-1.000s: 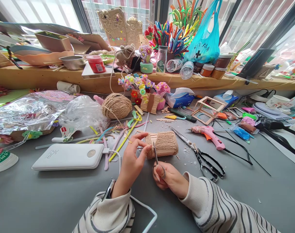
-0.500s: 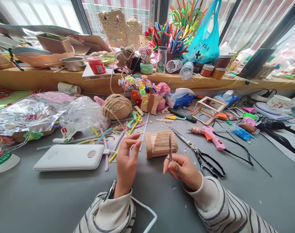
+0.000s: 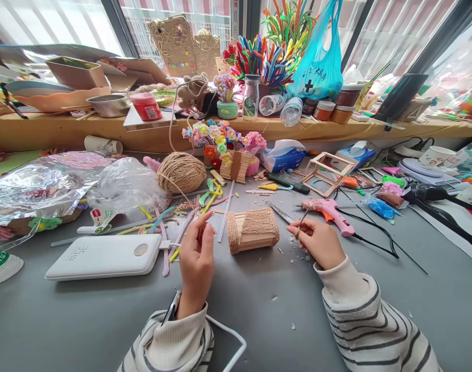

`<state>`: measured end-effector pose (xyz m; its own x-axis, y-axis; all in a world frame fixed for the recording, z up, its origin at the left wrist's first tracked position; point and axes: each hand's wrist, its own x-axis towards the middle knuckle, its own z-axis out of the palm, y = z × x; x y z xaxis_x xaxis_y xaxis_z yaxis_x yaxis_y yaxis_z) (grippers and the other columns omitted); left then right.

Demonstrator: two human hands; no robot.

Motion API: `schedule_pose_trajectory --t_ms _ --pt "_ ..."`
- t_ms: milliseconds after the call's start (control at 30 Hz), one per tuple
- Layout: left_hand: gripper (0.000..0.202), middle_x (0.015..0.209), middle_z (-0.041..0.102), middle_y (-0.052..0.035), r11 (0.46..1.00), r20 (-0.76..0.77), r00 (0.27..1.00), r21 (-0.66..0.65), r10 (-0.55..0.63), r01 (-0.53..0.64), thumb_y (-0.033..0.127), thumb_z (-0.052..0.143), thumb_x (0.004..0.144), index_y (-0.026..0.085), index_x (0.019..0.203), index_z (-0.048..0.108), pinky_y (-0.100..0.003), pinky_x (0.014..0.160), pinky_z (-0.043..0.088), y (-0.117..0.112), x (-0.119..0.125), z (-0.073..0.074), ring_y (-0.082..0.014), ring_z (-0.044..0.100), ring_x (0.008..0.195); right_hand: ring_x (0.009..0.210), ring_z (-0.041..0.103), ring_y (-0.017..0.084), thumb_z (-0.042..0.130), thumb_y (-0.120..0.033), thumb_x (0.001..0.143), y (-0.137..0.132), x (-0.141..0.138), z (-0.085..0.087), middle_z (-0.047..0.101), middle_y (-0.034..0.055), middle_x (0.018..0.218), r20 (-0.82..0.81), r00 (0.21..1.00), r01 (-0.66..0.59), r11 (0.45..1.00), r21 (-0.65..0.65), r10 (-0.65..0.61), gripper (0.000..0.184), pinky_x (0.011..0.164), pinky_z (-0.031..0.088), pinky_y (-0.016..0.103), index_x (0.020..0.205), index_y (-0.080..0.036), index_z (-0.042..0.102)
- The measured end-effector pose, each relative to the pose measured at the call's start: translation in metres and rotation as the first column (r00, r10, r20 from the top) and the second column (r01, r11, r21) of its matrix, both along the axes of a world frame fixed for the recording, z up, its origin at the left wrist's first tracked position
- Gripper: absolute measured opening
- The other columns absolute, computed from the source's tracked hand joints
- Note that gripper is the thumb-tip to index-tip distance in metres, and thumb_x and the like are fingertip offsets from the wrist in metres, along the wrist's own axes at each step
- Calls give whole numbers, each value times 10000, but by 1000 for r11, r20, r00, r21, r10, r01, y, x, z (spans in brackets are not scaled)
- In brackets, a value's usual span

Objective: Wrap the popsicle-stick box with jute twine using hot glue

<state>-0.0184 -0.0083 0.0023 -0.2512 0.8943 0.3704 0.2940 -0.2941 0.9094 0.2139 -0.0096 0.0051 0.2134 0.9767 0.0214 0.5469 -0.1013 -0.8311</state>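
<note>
My right hand point(image 3: 317, 242) pinches a small, thin, dark pair of scissors point(image 3: 304, 218), pointing up and away. Beneath this hand lie larger scissors; their silver blades point(image 3: 281, 212) show, while hand and sleeve hide the black handles. My left hand point(image 3: 197, 258) is raised with thumb and forefinger a little apart, and I see nothing between them. Between the hands, a small wooden-stick barrel wrapped in twine point(image 3: 253, 230) lies on its side, touched by neither. A clear glue stick point(image 3: 226, 212) rests just left of it.
A pink glue gun point(image 3: 332, 213) with a black cord lies right of my right hand. A white power bank point(image 3: 104, 257) sits at the left, cable attached. Behind are a twine ball point(image 3: 181, 172), a wooden frame point(image 3: 326, 173) and a tissue pack point(image 3: 283, 156).
My right hand has moved right with the small scissors, from in front of the barrel to above the large scissors. The left thumb and forefinger have drawn back from the barrel.
</note>
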Motion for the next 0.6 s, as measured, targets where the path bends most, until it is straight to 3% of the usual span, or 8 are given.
schedule_pose_trajectory --t_ms 167,267,333,433,600 --pt "663 998 539 -49 992 -160 987 -123 -12 -8 485 614 685 186 1245 425 -275 619 396 8 4 -2 -113 401 629 358 503 142 614 -386 660 2 3 -8 568 3 442 206 978 21 1000 -14 -17 211 465 393 286 590 -189 587" --pt "753 1128 523 -88 973 -140 988 -229 -59 26 504 645 639 192 1274 384 -310 692 421 12 10 -2 -180 484 834 387 504 142 598 -310 667 4 5 -13 587 11 464 298 954 7 1000 -10 -4 125 486 392 283 639 -189 613" --pt "761 1191 494 -107 965 -75 993 -255 -87 65 493 651 636 192 1276 370 -346 796 422 14 14 -2 -233 464 1042 415 512 144 591 -291 671 4 6 -15 595 14 481 317 948 -13 1000 -12 16 110 503 397 282 677 -187 626" --pt "769 1263 431 -123 945 71 989 -296 -127 143 474 656 636 197 1279 339 -376 916 396 15 19 -1 -259 406 1193 460 526 148 580 -312 687 3 4 -13 608 18 539 277 961 -25 1000 13 21 169 539 411 286 772 -175 631" --pt "753 1322 379 -128 908 191 969 -357 -157 218 465 671 630 216 1258 338 -365 919 421 16 21 -1 -254 505 1122 542 512 134 435 -491 801 -2 -15 -2 612 50 701 5 992 -122 983 134 123 373 573 407 279 783 -171 625"
